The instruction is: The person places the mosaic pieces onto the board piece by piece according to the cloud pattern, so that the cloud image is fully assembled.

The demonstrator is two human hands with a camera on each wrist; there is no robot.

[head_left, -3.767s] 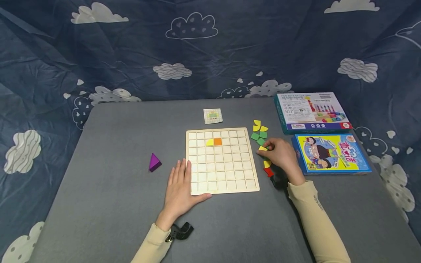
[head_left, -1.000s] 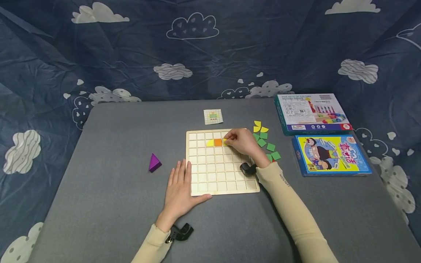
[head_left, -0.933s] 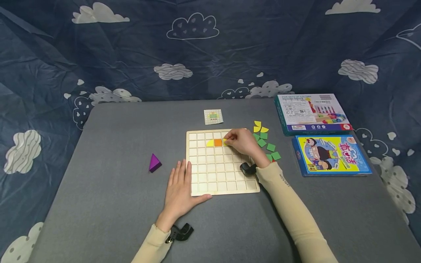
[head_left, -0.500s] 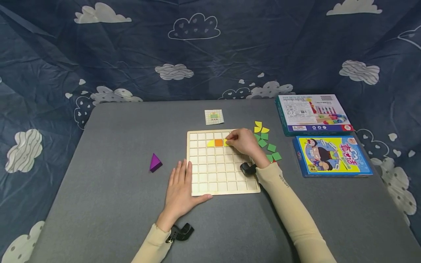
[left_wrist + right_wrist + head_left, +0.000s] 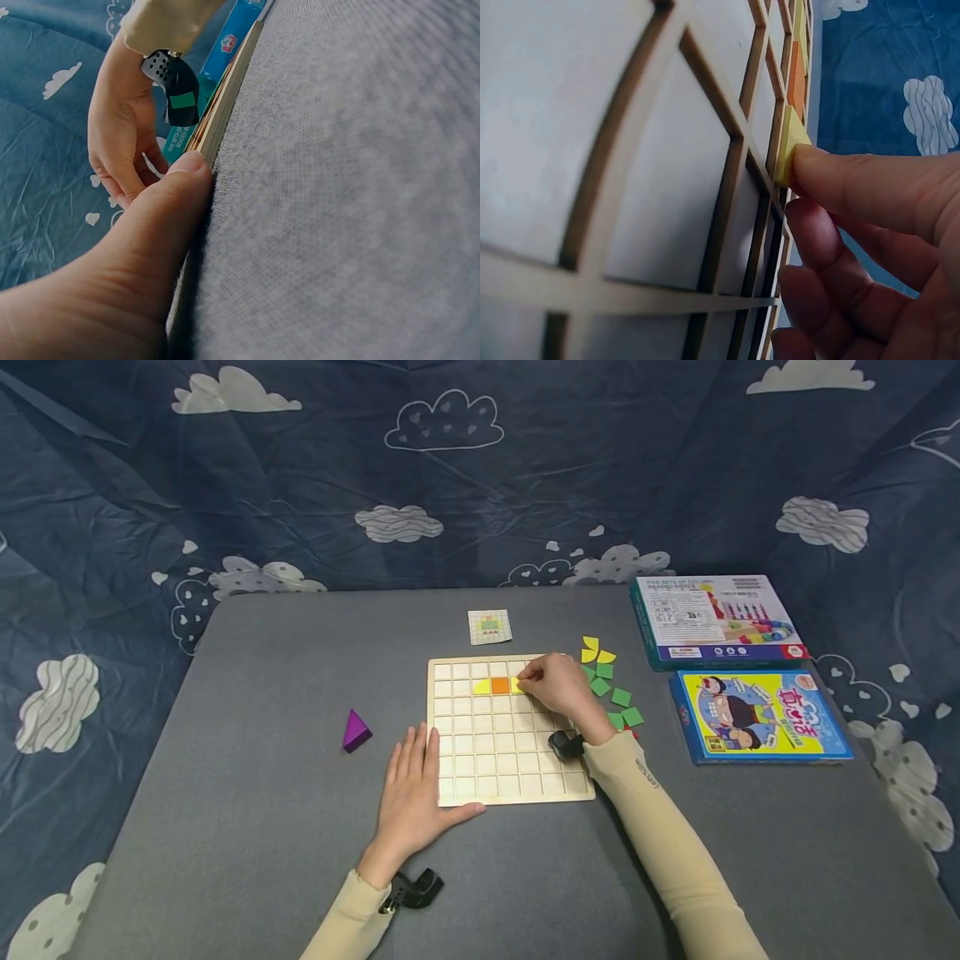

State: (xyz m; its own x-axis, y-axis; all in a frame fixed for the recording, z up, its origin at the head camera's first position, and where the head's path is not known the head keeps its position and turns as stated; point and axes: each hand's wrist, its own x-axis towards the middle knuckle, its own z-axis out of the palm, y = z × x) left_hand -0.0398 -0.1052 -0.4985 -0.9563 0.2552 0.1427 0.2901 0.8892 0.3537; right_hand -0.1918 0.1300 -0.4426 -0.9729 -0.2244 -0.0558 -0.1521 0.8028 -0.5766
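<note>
A wooden grid board (image 5: 497,763) lies on the grey table. In one of its upper rows sit a yellow rounded tile (image 5: 482,687) and, directly to its right, an orange square tile (image 5: 500,686). My right hand (image 5: 561,683) pinches a second yellow tile (image 5: 787,150) at the cell right of the orange one; the fingers partly cover it. The left hand (image 5: 411,802) rests at the board's lower left corner, fingers straight along the left side. Its thumb (image 5: 169,199) lies against the front edge.
Loose yellow tiles (image 5: 590,655) and several green tiles (image 5: 620,697) lie right of the board, with a bit of red below. A patterned card (image 5: 490,627) lies behind it, a purple triangular block (image 5: 356,732) left. Two boxes, white-topped (image 5: 716,614) and blue-yellow (image 5: 761,714), stand right.
The right hand has moved left from the loose tiles to the board with a yellow tile. Over the last second that tile has shifted slightly within its cell. The left hand stays put.
</note>
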